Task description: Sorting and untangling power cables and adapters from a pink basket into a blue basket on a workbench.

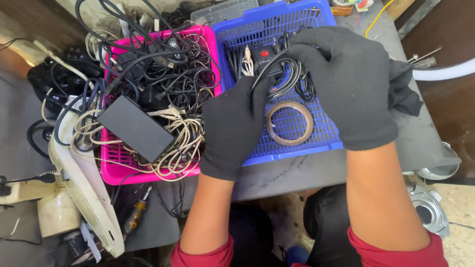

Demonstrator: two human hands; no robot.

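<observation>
Both my hands wear black knit gloves and reach over a blue plastic basket (316,141). My left hand (232,128) lies across the basket's left wall, its fingers on a coiled black cable (292,79). My right hand (346,84) grips the same cable bundle from the right. Under the cable sits a black power strip with a red switch (264,54). A brown tape ring (290,123) lies flat on the basket floor just below the hands.
A pink basket (111,173) to the left is heaped with tangled black and beige cables and a flat black adapter (135,127). White plastic housings (84,188) and a screwdriver (136,217) lie lower left. A black cloth (405,94) rests on the grey table (297,173).
</observation>
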